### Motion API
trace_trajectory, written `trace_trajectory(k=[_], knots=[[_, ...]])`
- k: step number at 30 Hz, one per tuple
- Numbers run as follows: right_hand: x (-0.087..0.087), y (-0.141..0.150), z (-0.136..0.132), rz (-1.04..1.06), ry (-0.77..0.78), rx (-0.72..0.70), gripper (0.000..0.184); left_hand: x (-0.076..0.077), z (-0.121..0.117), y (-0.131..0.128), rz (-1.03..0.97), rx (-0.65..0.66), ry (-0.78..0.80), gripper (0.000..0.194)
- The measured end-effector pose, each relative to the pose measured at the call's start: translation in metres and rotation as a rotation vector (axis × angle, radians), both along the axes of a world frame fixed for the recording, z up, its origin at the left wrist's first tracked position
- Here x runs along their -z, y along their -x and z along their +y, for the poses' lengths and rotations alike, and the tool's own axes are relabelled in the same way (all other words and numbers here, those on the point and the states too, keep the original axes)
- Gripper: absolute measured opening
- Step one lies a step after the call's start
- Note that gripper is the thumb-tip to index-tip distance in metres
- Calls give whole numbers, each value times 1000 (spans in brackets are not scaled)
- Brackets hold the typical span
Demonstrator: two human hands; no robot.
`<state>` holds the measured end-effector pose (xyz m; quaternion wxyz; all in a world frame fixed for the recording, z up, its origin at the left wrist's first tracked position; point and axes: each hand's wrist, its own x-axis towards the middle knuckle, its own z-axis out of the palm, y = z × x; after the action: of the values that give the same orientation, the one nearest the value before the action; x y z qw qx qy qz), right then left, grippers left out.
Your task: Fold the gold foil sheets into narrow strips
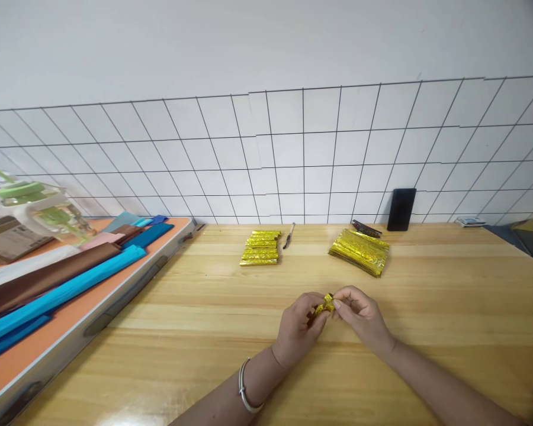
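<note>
A small crinkled piece of gold foil (328, 302) is held between my two hands above the wooden table. My left hand (301, 325) is closed on its left part, fingers curled and thumb pressed to it. With thumb and fingertips, my right hand (361, 315) pinches its right end. Fingers partly cover the foil, so its full shape is hidden. Beyond my hands to the left lies a row of folded gold foil strips (260, 248). A thick stack of flat gold foil sheets (359, 251) rests beyond my right hand.
A pen (288, 235) lies beside the foil row. Behind the stack is a dark narrow object (366, 229); a black phone-like slab (401, 209) leans on the tiled wall. On the left, an orange-topped table (93, 284) bears coloured paper rolls, a cardboard box (13, 238) and a green-lidded bottle (39, 207).
</note>
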<state>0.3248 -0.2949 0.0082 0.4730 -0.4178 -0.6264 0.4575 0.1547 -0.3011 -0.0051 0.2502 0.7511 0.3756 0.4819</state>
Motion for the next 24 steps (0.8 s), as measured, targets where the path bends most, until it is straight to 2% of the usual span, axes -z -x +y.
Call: trace_trajectory(k=[8,18,24], knots=[[4,3,0,-14,1,10,16,0,0,0,8,-6,-64,7],[7,6,-1,-28,-13,67,17,3,0,1,136,-47,-180,12],[5,2,1,-11,-3,4,14,1,0,2,243,-93,-206,17]])
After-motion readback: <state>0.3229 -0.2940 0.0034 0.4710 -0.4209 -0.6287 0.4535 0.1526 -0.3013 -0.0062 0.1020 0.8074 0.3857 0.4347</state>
